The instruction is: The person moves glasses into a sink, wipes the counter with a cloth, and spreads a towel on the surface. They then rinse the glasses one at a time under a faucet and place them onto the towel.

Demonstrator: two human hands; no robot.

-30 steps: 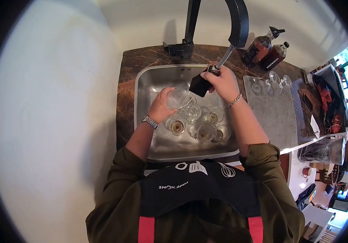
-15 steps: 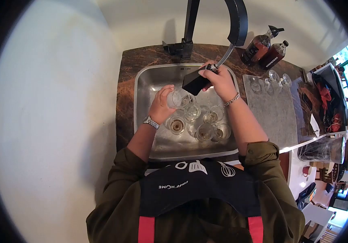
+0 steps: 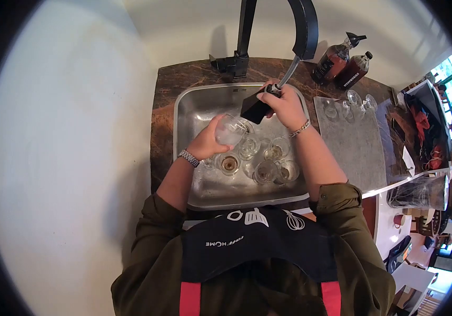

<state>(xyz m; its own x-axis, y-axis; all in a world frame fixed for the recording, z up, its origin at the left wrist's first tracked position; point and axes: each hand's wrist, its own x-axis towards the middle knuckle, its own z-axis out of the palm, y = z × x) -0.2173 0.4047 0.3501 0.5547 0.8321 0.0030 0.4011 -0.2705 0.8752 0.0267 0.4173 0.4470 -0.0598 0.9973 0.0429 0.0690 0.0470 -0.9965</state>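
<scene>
My left hand [image 3: 208, 140] is closed around a clear drinking glass [image 3: 229, 130], tilted over the sink [image 3: 186, 181]. Its inside looks whitish, as if water is spraying into it. In my right hand [image 3: 287, 108] is a black pull-out faucet head [image 3: 256, 107], pointed down and left at that glass. A grey hose [image 3: 289, 70] links the head to the tall black faucet [image 3: 304, 31]. Below my hands several stemmed glasses stand in the steel basin; one glass [image 3: 229, 164] holds brownish liquid, and another glass [image 3: 266, 171] is nearer the front right.
On the counter right of the sink lies a grey drying mat [image 3: 349, 147], with several upturned glasses [image 3: 353, 100] at its far end. Two dark red bottles [image 3: 333, 63] stand behind it. A white wall [image 3: 68, 158] rises close on the left.
The glass in my left hand has tipped toward the faucet head and turned cloudy white inside. My left wrist has rolled a little; the faucet head has shifted slightly right.
</scene>
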